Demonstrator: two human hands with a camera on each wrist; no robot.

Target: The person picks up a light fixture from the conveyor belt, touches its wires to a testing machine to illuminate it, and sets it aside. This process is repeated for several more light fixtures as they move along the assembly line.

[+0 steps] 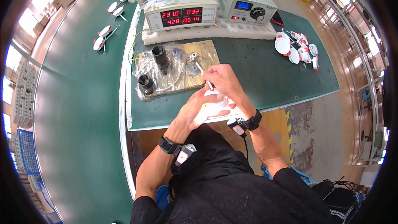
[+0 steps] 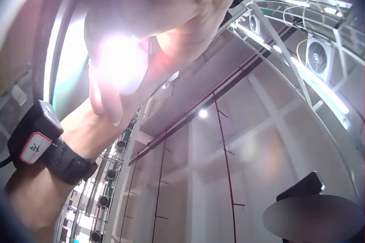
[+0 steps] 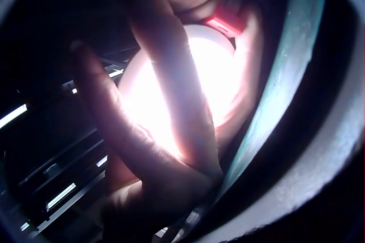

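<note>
A lit round white lamp (image 1: 212,93) glows between the two hands, just past the table's front edge. My left hand (image 1: 198,108) grips it from below and the left. In the right wrist view, fingers (image 3: 179,83) cross the bright lamp (image 3: 219,66), and a red clip (image 3: 225,25) shows at its rim. The lamp's glare (image 2: 121,63) hides its detail in the left wrist view. Over the lamp, my right hand (image 1: 226,84) pinches a thin white piece (image 1: 200,67) that slants up and left. Its contact with the lamp is partly hidden.
Beyond the hands, a wooden board (image 1: 209,49) bears black cylindrical sockets (image 1: 161,59) and a metal fitting (image 1: 193,57). Behind stand a red-digit meter (image 1: 181,18) and a dial box (image 1: 248,6). Several white lamps (image 1: 282,45) lie at right, others (image 1: 98,43) on the left bench.
</note>
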